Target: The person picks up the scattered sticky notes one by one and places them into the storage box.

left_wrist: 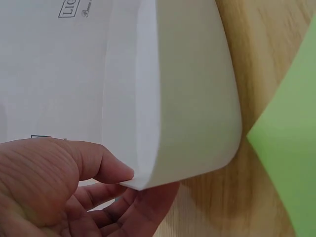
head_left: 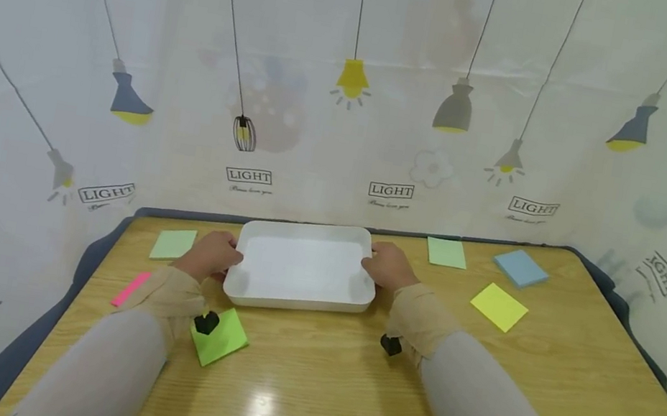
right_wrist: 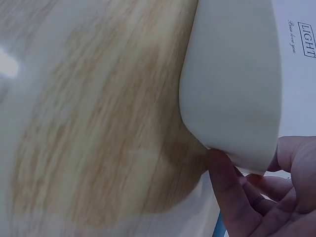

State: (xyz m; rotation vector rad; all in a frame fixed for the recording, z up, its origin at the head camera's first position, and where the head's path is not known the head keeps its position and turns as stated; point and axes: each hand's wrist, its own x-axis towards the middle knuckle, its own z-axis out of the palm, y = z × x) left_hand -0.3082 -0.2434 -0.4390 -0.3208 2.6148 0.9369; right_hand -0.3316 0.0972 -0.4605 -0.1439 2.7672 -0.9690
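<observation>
A shallow white rectangular tray (head_left: 303, 261) with rounded corners is at the far middle of the table, nothing inside it. My left hand (head_left: 211, 254) pinches its left end, thumb over the rim and fingers beneath, as the left wrist view shows with the tray's outer wall (left_wrist: 197, 94). At the opposite end my right hand (head_left: 390, 266) grips the rim. Its fingers curl under the tray wall (right_wrist: 232, 84) in the right wrist view, with the thumb partly hidden behind the rim.
Sticky notes lie around the tray: pale green (head_left: 173, 244) and pink (head_left: 130, 289) at left, bright green (head_left: 223, 342) in front, and another pale green (head_left: 446, 253), blue (head_left: 520, 268) and yellow (head_left: 499, 307) at right. A lamp-printed curtain (head_left: 333, 128) encloses the wooden table (head_left: 302, 407).
</observation>
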